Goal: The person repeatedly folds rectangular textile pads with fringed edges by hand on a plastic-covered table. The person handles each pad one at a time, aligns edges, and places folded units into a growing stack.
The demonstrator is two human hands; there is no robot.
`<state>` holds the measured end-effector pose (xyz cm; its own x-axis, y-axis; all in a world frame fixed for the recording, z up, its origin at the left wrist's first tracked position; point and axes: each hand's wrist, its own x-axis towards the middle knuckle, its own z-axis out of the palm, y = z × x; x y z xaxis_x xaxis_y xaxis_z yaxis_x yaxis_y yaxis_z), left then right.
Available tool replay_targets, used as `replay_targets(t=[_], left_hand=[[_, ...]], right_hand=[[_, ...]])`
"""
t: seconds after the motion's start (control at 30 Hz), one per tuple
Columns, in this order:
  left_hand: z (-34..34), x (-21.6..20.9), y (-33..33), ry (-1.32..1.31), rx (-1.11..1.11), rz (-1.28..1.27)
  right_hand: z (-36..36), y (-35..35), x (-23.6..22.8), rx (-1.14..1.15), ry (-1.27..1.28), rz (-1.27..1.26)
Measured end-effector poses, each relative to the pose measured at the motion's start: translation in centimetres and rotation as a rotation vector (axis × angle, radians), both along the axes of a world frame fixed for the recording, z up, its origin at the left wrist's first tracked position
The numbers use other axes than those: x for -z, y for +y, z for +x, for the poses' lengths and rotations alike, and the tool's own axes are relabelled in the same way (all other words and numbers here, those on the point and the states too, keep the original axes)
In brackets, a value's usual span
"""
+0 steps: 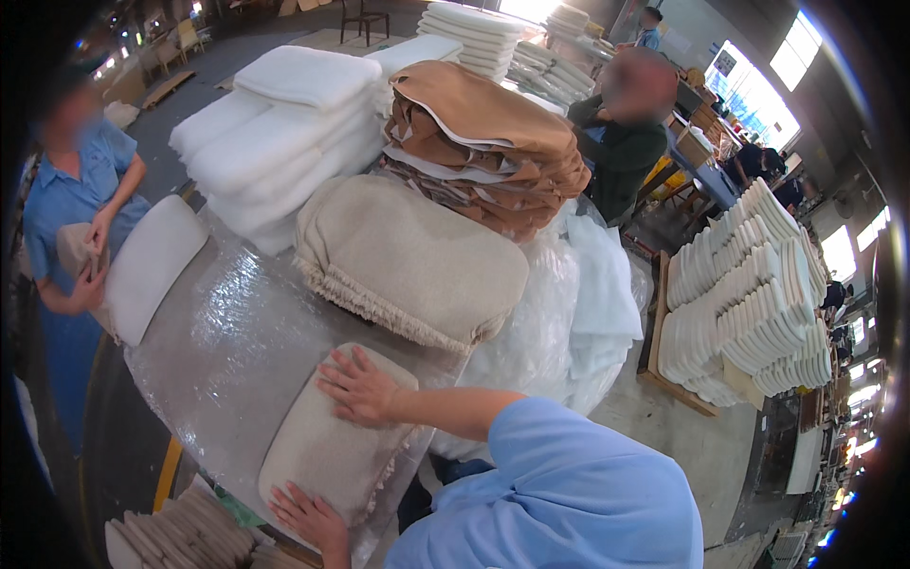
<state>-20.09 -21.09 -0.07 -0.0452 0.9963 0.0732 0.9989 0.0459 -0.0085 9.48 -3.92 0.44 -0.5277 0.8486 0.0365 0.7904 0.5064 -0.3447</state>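
Beige fabric covers the seat cushion (327, 441) lying on the plastic-wrapped table (227, 332), at about seven o'clock from the picture's middle. Both hands lie flat on it and grip nothing. One hand (358, 387), which I take for the right, presses palm down on the cushion's far end, fingers spread wide toward ten o'clock, its bare forearm running back to a light blue sleeve (569, 474). The other hand (308, 517), by that reading the left, rests at the near end around six o'clock, fingers spread and curved over the edge; whether they hook under it I cannot tell.

To smooth the cover well, I judge the palms should stay flat and press evenly outward from the middle, so the fabric sits without wrinkles and the fringed edge is not dragged.

A stack of beige covers (408, 261) lies at twelve o'clock of the cushion, a pile of tan covers (483, 142) beyond it, white foam pads (284, 133) at eleven
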Motion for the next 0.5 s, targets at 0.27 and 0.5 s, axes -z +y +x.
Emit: replay_targets(t=[0.27,0.5], left_hand=[[-0.5,-0.1,-0.7,0.076,0.222,-0.079],[2.8,0.8,-1.3,-0.083,0.299,-0.107]], right_hand=[[-0.1,0.2,0.5,-0.005,0.033,0.033],[0.0,0.0,0.6,-0.002,0.067,0.096]])
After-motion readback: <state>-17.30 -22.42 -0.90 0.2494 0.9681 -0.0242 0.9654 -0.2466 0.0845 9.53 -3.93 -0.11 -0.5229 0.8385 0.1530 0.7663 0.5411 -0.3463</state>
